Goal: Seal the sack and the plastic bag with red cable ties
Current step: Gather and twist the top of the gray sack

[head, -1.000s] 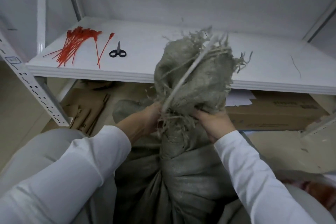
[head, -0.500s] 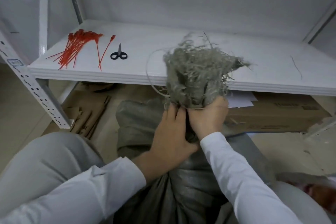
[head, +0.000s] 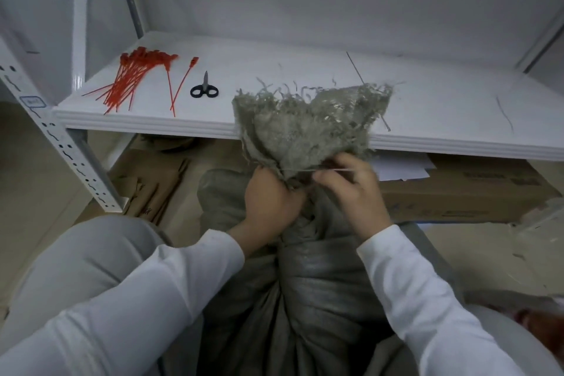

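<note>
Below a white shelf point(head: 305, 64), a grey sack point(head: 308, 284) is held upright, its frayed mouth fanned at the shelf's edge. Its neck is gripped by the left hand point(head: 270, 201), and a thin pale strand point(head: 334, 170) is pinched across it by the right hand point(head: 355, 192). Red cable ties point(head: 131, 79) are piled at the shelf's left end, black scissors point(head: 204, 90) just beside them.
</note>
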The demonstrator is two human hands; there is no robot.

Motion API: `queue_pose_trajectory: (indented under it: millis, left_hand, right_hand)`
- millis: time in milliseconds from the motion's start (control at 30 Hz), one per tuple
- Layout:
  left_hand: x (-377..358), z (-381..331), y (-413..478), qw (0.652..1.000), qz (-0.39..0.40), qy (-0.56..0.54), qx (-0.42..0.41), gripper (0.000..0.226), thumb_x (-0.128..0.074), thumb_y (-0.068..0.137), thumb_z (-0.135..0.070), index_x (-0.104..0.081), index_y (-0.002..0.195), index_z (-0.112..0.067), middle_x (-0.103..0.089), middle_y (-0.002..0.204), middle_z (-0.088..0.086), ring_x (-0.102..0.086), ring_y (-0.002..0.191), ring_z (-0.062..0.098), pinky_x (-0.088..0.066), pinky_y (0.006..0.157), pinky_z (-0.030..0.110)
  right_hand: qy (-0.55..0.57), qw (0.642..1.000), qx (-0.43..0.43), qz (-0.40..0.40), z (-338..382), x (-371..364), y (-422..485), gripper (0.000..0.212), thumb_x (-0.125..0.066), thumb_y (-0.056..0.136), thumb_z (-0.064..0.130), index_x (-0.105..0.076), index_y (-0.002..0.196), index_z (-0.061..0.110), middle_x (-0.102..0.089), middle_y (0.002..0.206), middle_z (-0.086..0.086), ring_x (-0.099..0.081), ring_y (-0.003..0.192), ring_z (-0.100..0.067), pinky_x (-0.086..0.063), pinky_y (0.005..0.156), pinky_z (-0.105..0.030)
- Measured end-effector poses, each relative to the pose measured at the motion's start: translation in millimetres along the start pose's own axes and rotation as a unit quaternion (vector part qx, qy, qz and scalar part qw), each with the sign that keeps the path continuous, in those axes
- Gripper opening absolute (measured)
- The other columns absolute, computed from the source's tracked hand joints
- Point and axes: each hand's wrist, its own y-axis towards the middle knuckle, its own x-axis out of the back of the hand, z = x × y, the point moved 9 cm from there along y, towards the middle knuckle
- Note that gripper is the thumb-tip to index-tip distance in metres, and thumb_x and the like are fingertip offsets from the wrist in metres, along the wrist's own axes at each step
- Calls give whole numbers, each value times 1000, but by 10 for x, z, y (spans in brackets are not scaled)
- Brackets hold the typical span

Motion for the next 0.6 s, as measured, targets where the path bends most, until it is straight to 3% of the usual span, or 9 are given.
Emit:
queue_pose_trajectory:
  millis: [100, 133, 200, 267, 367, 467, 600]
  left_hand:
    - [82, 98, 106, 990, -23, -113, 84, 51, -73, 59, -56, -65, 99, -25, -68, 114, 4, -62, 112, 23, -50, 97, 38]
    - [102, 120, 151, 983, -25, -154, 102, 55, -78, 60, -53, -65, 106, -25, -66, 119, 2, -60, 116, 21, -48, 100, 39]
    - [72, 113, 205, 951, -2, -282, 131, 56, -79, 77, -25, -58, 127, -8, -60, 130, 7, -55, 123, 22, -53, 95, 33]
    - [32, 85, 200, 917, 14, -362, 166, 49, -68, 86, -3, -51, 132, 3, -57, 133, 12, -54, 124, 22, -54, 87, 20]
    - [-15, 191, 205, 912, 17, -355, 203, 52, -73, 83, -21, -55, 130, -8, -63, 127, 2, -60, 115, 14, -48, 101, 31]
    - [-76, 224, 217, 896, 55, -385, 214, 56, -73, 83, -33, -53, 133, -17, -63, 127, -3, -60, 115, 13, -45, 105, 38]
    - [-157, 101, 267, 885, 97, -420, 176, 48, -64, 89, -34, -52, 133, -19, -61, 130, -2, -58, 120, 15, -47, 102, 36]
  right_hand:
    - [15, 997, -30, -63, -175, 255, 11, 23, -68, 76, -6, -70, 80, 17, -72, 74, 10, -67, 76, -5, -52, 76, -19]
    - [0, 996, -48, -78, -266, 328, 11, 28, -67, 76, -11, -70, 81, 17, -73, 77, 5, -68, 77, -10, -53, 77, -22]
    - [-33, 993, -101, -58, -488, 357, -3, 30, -71, 73, -12, -68, 88, 13, -71, 88, -6, -67, 81, -15, -54, 79, -25]
    - [-63, 987, -145, 15, -673, 226, -59, 44, -78, 69, -7, -64, 107, 10, -69, 104, -10, -66, 89, -15, -54, 82, -19]
    - [-83, 982, -142, 97, -766, -12, -122, 58, -79, 71, -3, -56, 119, 21, -65, 112, -1, -63, 90, -8, -51, 80, -12]
    - [-115, 972, -136, 157, -765, -113, -131, 67, -81, 72, 4, -51, 127, 25, -62, 113, 13, -61, 96, -1, -48, 84, -8]
    - [-186, 956, -99, 205, -777, -235, -131, 55, -88, 65, 15, -65, 115, 16, -69, 114, 1, -63, 106, -9, -49, 97, -24]
